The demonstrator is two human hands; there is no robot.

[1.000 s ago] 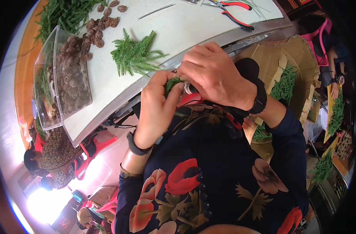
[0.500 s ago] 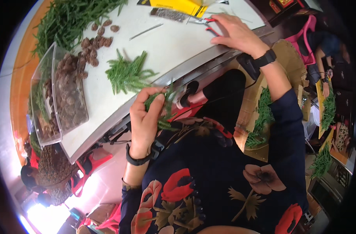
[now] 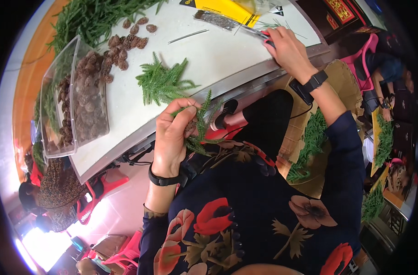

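Note:
My left hand (image 3: 172, 126) pinches a green artificial sprig (image 3: 200, 130) in front of the table's near edge. Part of a brown pine cone shows against its leaves; the fingers hide the sprig's stem. Over the right part of the white table (image 3: 218, 55), my right hand (image 3: 289, 51) closes around red-handled pliers (image 3: 267, 37), whose jaws point left. Loose green sprigs (image 3: 163, 80) lie on the tabletop beyond my left hand. Beside the pliers' jaws is a bundle of thin dark wires (image 3: 215, 19).
At the left stands a clear plastic box (image 3: 92, 112) with pine cones. Several loose cones (image 3: 122, 46) lie beside it, before a large heap of greenery (image 3: 87, 23). A yellow package (image 3: 227, 9) is at the back. A cardboard box (image 3: 335, 91) with greenery stands right; other people sit farther off.
My right hand has closed on the pliers, which lay under its open fingers before. My left hand has turned the sprig slightly, and the pine cone shows more. The whole view has shifted slightly.

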